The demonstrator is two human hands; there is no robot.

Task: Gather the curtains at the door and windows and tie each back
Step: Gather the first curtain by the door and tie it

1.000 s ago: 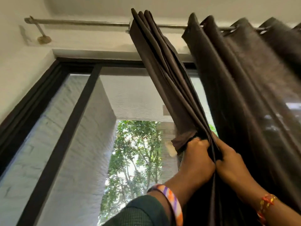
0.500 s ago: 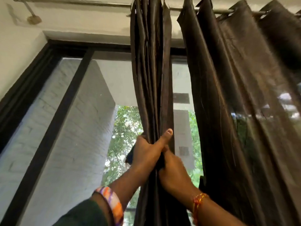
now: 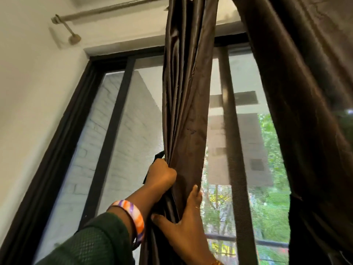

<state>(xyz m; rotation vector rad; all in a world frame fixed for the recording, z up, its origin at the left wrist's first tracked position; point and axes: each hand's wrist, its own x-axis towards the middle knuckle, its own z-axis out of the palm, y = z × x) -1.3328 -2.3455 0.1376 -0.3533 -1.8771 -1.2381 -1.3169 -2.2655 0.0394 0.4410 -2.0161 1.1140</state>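
A dark brown satin curtain [image 3: 186,96] hangs bunched into a narrow column from the metal rod [image 3: 107,10] in front of the window. My left hand [image 3: 161,174] is fisted around its left folds at mid height, with a dark strap end [image 3: 158,155] sticking out above the fist. Lower down, my right hand [image 3: 183,220] wraps the same bundle from the right, thumb across the front. A second brown curtain [image 3: 305,96] hangs spread out at the right.
The dark window frame [image 3: 63,142] with mesh-screened panes fills the middle. A white wall [image 3: 28,92] stands at the left, with the rod's bracket [image 3: 73,38] fixed high on it. Trees and a building show outside.
The view has tilted and moved closer. My right hand has slid down the gathered curtain below the left. The left fist has closed tighter on the folds.
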